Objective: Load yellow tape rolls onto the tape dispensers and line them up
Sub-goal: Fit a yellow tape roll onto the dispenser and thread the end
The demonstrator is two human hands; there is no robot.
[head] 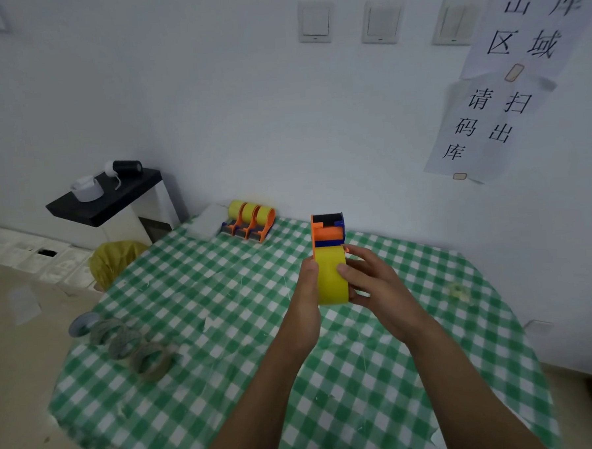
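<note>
I hold an orange and blue tape dispenser [327,233] above the middle of the table, with a yellow tape roll [331,279] seated in its near end. My left hand [307,294] grips the roll and dispenser from the left side. My right hand [373,282] grips them from the right, its fingers curled over the yellow roll. At the far edge of the table, three loaded dispensers with yellow rolls [250,221] stand side by side in a row.
The table wears a green and white checked cloth [223,296]. Several clear or pale tape rolls [122,340] lie in a line at its left edge. A yellow bag [115,263] and a black-topped cabinet [108,200] stand left of the table. A wall stands close behind the table.
</note>
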